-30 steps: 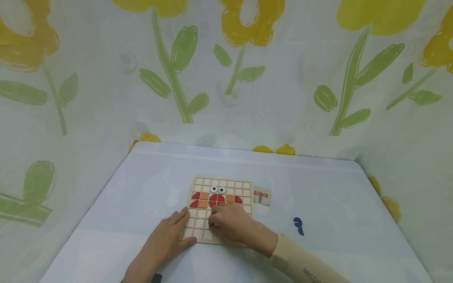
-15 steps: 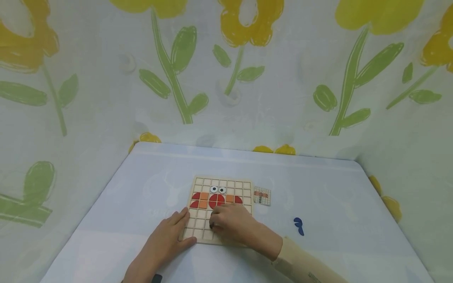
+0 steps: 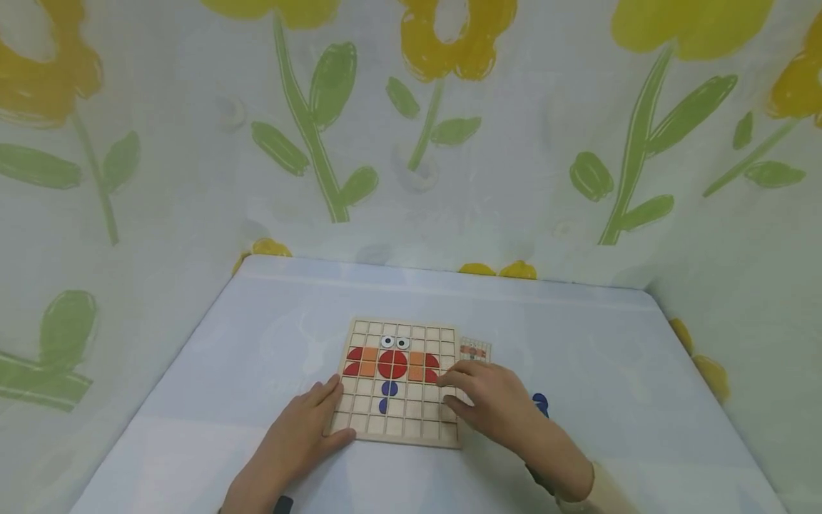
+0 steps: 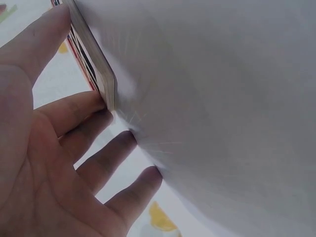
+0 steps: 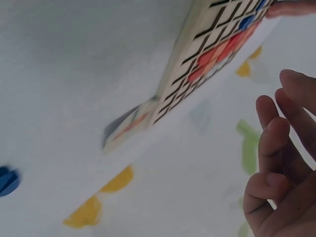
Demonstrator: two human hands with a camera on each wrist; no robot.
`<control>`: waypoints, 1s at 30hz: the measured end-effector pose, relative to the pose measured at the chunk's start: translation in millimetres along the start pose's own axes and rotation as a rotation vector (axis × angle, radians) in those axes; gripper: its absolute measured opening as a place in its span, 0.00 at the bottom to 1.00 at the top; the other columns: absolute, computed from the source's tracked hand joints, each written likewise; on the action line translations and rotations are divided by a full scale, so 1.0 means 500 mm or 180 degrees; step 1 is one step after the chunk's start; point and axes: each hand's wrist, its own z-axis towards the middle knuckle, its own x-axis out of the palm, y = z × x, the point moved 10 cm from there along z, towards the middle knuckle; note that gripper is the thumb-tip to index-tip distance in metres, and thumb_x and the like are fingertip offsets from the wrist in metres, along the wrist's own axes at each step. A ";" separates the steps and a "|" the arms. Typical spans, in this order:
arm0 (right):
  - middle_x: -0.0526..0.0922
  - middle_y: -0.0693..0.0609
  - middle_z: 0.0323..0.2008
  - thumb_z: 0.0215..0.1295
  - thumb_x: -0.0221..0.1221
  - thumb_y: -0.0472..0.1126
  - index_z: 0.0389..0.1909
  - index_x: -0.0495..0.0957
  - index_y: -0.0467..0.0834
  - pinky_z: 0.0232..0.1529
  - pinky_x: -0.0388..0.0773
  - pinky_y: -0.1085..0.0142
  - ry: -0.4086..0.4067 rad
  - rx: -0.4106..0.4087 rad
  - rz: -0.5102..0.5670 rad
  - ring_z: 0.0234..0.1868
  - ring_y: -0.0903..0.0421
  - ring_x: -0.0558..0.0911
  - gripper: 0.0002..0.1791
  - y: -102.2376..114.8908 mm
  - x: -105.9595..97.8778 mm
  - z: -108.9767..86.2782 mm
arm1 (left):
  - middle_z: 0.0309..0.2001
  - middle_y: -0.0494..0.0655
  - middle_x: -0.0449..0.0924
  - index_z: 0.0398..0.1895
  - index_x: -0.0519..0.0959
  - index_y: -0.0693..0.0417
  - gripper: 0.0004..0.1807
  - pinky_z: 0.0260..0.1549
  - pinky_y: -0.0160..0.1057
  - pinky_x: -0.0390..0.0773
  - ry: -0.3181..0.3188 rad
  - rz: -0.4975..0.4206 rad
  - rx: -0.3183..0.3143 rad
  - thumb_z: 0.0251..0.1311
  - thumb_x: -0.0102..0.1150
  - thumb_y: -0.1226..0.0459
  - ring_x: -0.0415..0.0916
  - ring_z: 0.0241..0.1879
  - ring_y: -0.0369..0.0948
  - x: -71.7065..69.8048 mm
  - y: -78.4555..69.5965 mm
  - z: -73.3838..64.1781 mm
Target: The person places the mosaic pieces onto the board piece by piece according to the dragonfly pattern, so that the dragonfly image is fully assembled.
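Note:
A square wooden grid board (image 3: 411, 421) lies on the table. It carries a red disc (image 3: 392, 364), orange squares (image 3: 417, 358), red quarter pieces, two eye pieces (image 3: 394, 343) and blue pieces (image 3: 389, 388) below the disc. My left hand (image 3: 298, 435) rests at the board's left edge, its thumb at the near corner; in the left wrist view the fingers (image 4: 131, 192) are spread. Above the board's right side is my right hand (image 3: 494, 400), its fingers loosely bent and nothing between them. In the right wrist view this hand (image 5: 286, 158) hangs apart from the board.
A small pattern card (image 3: 476, 349) lies beside the board's upper right, partly covered by my right hand. Farther right are loose dark blue pieces (image 3: 540, 402), half hidden by the forearm. A flower-printed curtain (image 3: 501, 178) stands behind the white table (image 3: 308, 293).
My right hand has moved right, off the middle of the board, and blue pieces are now visible on the grid where it was. My left hand has stayed put.

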 end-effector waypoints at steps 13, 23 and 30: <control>0.84 0.65 0.40 0.50 0.78 0.41 0.41 0.87 0.55 0.22 0.72 0.75 -0.0786 0.0682 -0.0109 0.25 0.67 0.73 0.17 -0.135 -0.102 -0.145 | 0.76 0.50 0.62 0.74 0.68 0.59 0.47 0.70 0.57 0.64 0.0102 -0.0033 -0.0075 0.56 0.70 0.42 0.61 0.73 0.56 0.006 0.005 0.001; 0.81 0.61 0.32 0.53 0.76 0.40 0.45 0.87 0.54 0.15 0.63 0.73 -0.0705 0.1312 -0.0254 0.23 0.66 0.67 0.18 -0.234 -0.111 -0.238 | 0.75 0.50 0.63 0.73 0.68 0.59 0.47 0.69 0.57 0.66 0.0070 -0.0036 -0.0021 0.56 0.71 0.42 0.62 0.72 0.57 -0.002 0.002 0.000; 0.82 0.58 0.31 0.56 0.73 0.44 0.45 0.87 0.50 0.17 0.65 0.71 -0.0342 0.1653 -0.0225 0.25 0.62 0.69 0.15 -0.273 -0.088 -0.265 | 0.75 0.50 0.63 0.73 0.68 0.59 0.47 0.69 0.57 0.66 0.0057 -0.0025 -0.0030 0.55 0.71 0.43 0.62 0.72 0.57 -0.003 0.000 0.001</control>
